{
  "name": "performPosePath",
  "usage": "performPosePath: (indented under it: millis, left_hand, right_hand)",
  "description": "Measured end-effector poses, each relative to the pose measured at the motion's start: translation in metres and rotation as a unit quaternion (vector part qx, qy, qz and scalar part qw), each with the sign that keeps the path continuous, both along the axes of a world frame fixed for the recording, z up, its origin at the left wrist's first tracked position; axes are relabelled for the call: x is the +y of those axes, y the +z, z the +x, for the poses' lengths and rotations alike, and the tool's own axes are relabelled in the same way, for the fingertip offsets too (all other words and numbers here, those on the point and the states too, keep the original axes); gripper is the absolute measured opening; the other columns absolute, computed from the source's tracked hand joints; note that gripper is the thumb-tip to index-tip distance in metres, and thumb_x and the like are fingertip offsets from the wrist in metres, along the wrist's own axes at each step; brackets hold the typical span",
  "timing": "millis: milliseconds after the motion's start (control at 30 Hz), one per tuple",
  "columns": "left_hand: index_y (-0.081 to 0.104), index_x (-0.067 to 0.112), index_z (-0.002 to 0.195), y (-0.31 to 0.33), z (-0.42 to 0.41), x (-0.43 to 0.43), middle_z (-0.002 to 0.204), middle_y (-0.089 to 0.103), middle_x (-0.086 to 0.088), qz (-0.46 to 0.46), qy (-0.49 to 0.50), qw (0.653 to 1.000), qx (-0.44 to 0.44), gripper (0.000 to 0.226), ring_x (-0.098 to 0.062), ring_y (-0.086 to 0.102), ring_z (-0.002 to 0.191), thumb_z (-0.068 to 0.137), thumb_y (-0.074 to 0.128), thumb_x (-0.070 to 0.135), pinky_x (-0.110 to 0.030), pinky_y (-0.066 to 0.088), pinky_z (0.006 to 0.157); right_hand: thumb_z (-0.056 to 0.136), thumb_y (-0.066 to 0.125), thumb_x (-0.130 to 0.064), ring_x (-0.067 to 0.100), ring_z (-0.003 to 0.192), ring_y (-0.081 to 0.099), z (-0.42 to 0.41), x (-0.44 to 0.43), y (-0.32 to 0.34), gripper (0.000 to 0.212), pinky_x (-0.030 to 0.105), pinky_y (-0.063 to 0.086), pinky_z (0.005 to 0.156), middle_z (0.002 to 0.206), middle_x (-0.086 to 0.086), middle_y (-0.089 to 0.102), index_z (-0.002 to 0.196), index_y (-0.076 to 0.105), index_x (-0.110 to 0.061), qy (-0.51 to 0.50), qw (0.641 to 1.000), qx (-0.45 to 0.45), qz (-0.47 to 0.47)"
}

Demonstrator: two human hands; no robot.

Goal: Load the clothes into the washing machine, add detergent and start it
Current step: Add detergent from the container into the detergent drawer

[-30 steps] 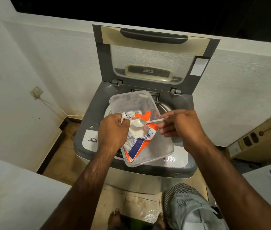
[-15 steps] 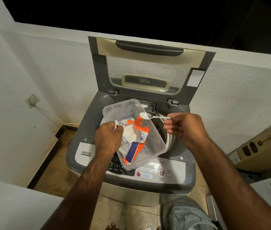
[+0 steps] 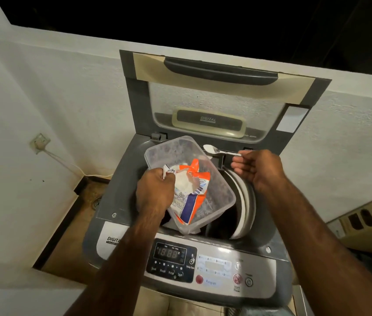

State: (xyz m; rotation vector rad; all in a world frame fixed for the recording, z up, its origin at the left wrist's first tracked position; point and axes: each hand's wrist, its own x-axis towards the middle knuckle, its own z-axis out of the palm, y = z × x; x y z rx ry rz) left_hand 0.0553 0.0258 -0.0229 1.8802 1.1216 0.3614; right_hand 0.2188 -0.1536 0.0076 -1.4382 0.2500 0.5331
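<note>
Wall socket, a small pale square plate with a thin white cord trailing down, sits far left on the white plaster, well apart from the work. Moving right, I have my left hand closed round the near left rim of the clear rectangular plastic tub, fingers curled tight and also pinching the torn white top of the orange, white and blue detergent packet that lies inside it, with white powder showing at its mouth. The tub hangs tilted over the open drum of the grey top-loading washing machine, its long axis running from the far left hinge side down toward the control panel nearest me. What lies in the drum is too dark to tell. Right of the tub, I hold the small white plastic spoon by the end of its handle in my right hand, thumb and fingertips nipped shut on it and the other fingers loosely folded; whether its bowl carries powder I cannot make out. The spoon lies nearly level, bowl pointing left, just past the tub's far right corner and above the back edge of the opening. I judge the detergent step is in hand: the drum mouth lies below and toward me from the bowl, so the right hand is the nearer one to tip it in. Behind stands the raised lid.
</note>
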Motion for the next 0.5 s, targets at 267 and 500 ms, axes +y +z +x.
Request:
performPosePath:
  millis: [267,500]
  left_hand:
    - [0.063,0.014,0.072,-0.019,0.01,0.026,0.076,0.071,-0.002,0.043,-0.002,0.999,0.02,0.03,-0.015,0.066,0.066,0.093,0.059,0.034,-0.024,0.043,0.054]
    - [0.067,0.016,0.079,-0.024,0.015,0.027,0.076,0.069,0.004,0.034,0.002,0.999,0.016,0.026,-0.006,0.06,0.06,0.093,0.06,0.035,-0.018,0.034,0.046]
  right_hand:
    - [0.102,0.042,-0.005,0.025,0.071,0.071,0.021,0.029,-0.048,0.02,0.03,0.058,0.06,0.085,0.014,0.072,0.105,0.062,-0.005,-0.009,0.999,0.011,-0.031]
    - [0.101,0.055,-0.004,0.025,0.087,0.072,0.014,0.044,-0.071,0.024,0.032,0.058,0.071,0.101,0.016,0.074,0.12,0.068,0.0,-0.017,0.996,-0.056,-0.068]
